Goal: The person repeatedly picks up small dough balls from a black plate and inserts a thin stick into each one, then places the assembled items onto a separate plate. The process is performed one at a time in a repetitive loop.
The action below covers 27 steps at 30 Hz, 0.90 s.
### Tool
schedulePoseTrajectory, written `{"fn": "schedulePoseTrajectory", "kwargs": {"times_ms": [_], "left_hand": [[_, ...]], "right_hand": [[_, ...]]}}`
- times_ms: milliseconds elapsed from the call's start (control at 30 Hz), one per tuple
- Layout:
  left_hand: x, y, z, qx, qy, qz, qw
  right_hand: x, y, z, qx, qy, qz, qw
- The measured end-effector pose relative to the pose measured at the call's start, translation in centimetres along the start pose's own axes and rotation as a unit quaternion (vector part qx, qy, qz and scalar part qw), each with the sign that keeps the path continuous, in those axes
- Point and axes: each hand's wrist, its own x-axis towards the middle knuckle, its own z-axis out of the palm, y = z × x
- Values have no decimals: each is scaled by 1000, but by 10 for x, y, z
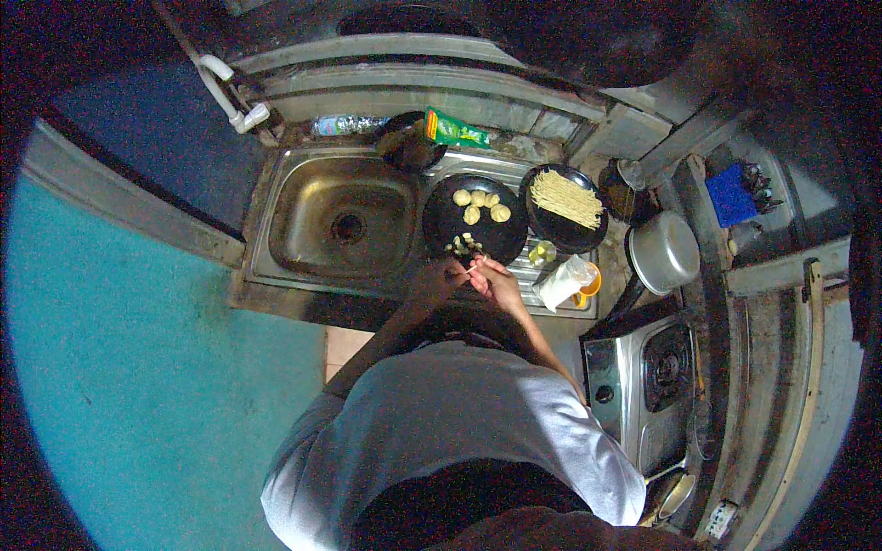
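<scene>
My left hand and my right hand meet over the near edge of a round black plate. The fingers of both are closed, tips together. A small pale sliver shows between them, too small to name. What my left hand holds is hidden in shadow. Several pale round balls lie in the middle of the plate. Nearer my fingers is a scatter of small cut pieces, whitish and dark.
Left is a steel sink. Behind stand a plastic bottle and a green packet. To the right are noodles on a black plate, a small yellowish container, a white bag, an orange mug, a pot and a stove.
</scene>
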Motion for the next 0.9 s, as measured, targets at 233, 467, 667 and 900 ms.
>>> {"fn": "schedulePoseTrajectory", "kwargs": {"times_ms": [233, 467, 667, 900], "left_hand": [[0, -15, 12, -15, -38, -75, 996], [8, -45, 21, -446, -122, -159, 872], [7, -66, 23, -195, -50, -33, 979], [0, -26, 2, -184, -76, -91, 976]], "right_hand": [[7, 7, -9, 77, -75, 32, 994], [18, 14, -15, -92, -114, 124, 981], [29, 22, -24, -282, -132, -25, 950], [10, 8, -5, -209, -109, -17, 972]]}}
